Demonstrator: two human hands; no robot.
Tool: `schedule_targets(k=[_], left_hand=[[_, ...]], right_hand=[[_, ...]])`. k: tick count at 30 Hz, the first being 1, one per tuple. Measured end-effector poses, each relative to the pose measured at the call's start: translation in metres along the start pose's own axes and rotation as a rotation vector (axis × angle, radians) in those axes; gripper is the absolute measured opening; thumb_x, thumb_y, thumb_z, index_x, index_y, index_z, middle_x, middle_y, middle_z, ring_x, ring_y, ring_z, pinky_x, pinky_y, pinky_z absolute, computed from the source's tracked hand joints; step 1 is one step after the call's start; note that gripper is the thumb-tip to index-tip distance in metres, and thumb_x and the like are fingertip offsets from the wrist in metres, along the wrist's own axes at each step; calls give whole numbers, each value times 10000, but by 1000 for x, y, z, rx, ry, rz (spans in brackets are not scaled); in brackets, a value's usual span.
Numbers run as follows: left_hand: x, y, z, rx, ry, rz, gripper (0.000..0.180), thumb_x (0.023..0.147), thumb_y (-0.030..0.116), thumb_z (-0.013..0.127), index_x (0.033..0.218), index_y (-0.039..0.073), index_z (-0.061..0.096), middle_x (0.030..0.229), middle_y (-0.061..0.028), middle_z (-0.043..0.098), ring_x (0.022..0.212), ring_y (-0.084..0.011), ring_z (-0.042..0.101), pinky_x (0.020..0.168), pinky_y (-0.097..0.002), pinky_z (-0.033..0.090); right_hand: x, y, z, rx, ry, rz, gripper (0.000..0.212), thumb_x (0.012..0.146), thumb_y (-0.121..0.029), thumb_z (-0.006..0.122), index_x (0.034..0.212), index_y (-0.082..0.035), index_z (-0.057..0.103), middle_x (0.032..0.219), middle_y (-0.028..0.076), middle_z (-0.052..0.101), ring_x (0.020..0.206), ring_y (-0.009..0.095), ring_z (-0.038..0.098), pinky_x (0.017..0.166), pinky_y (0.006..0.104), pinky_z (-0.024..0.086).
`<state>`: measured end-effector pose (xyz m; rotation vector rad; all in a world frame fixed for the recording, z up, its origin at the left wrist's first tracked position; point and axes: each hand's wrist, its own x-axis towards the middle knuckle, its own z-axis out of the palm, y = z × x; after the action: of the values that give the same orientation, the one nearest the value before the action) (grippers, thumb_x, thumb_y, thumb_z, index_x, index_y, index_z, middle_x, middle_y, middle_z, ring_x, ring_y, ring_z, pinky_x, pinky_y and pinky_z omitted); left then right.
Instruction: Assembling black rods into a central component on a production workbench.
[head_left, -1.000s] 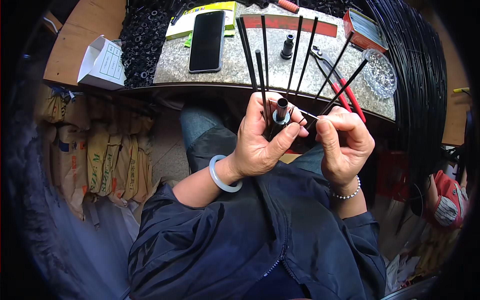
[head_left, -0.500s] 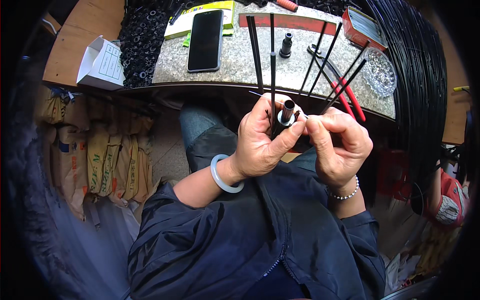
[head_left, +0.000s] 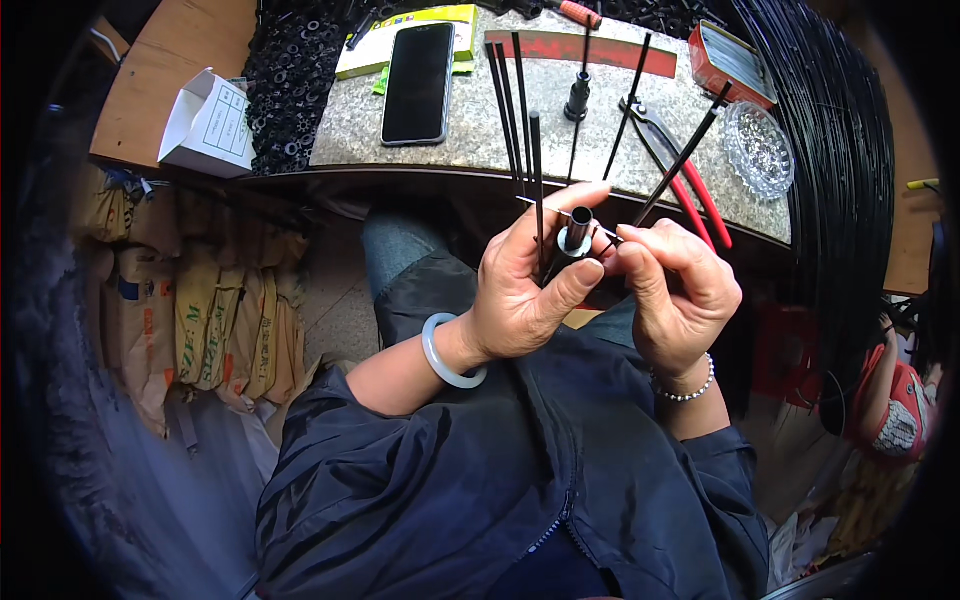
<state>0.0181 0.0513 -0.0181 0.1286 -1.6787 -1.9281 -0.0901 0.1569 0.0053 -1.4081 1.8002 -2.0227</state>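
Observation:
My left hand (head_left: 525,285) is closed around a black tubular hub (head_left: 581,218) with a pale collar, its dark round mouth facing up. Several long thin black rods (head_left: 516,110) stand out around the hub, like umbrella ribs. Across the hub runs a thin silvery wire (head_left: 537,202), one end sticking out past my left fingers. My right hand (head_left: 685,285) pinches the wire's other side between thumb and forefinger, close to the hub. How the rods join the hub is mostly hidden by my fingers.
On the stone-topped bench lie a phone (head_left: 417,85), red-handled pliers (head_left: 690,190), a glass dish (head_left: 758,150) and a red tin (head_left: 730,65). A small black fitting (head_left: 577,97) stands behind the rods. Black rods (head_left: 835,130) are bundled at right, an open white box (head_left: 208,125) at left.
The rods have shifted around the hub, one now passing in front of the black fitting. My left forefinger has straightened beyond the hub. My right hand keeps its pinch beside it.

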Motion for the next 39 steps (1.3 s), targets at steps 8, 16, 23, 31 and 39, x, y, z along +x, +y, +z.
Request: schedule_targets(k=[8, 16, 23, 31, 39], left_hand=[[7, 0, -1, 120, -39, 44, 583, 874, 301, 631, 1286, -63, 438, 1177, -88, 549, 977, -82, 505, 876, -220, 393], [5, -9, -2, -48, 1, -22, 587, 882, 277, 621, 1318, -46, 399, 949, -37, 575, 838, -72, 540, 787, -212, 435], [7, -11, 0, -50, 15, 29, 550, 884, 253, 621, 1309, -35, 423, 849, -19, 578, 751, -55, 541, 707, -191, 444], [10, -11, -6, -8, -96, 58, 590, 906, 275, 583, 1344, -56, 366, 1030, -84, 558, 845, -92, 562, 767, -225, 463], [10, -12, -11, 283, -59, 162, 657, 908, 324, 560, 1366, -72, 306, 1300, -179, 395, 1021, -160, 546, 869, -263, 462]], right_hand=[[7, -5, 3, -107, -18, 50, 136, 749, -8, 725, 873, 30, 685, 649, 84, 617, 533, 119, 549, 495, 222, 406], [-4, 2, -3, 44, 19, 63, 133, 853, -27, 625, 965, 45, 622, 747, 83, 635, 604, 88, 550, 545, 195, 430], [0, 4, -2, -92, 19, -84, 67, 871, -35, 604, 884, 30, 605, 656, 68, 591, 565, 91, 518, 508, 199, 395], [-4, 7, 3, 85, 68, 102, 166, 878, -60, 604, 1005, 35, 556, 811, 93, 610, 680, 111, 570, 613, 213, 450], [-11, 5, 14, 294, 60, 271, 397, 893, -45, 565, 1254, 41, 426, 1254, 184, 523, 1126, 219, 543, 922, 313, 460]])
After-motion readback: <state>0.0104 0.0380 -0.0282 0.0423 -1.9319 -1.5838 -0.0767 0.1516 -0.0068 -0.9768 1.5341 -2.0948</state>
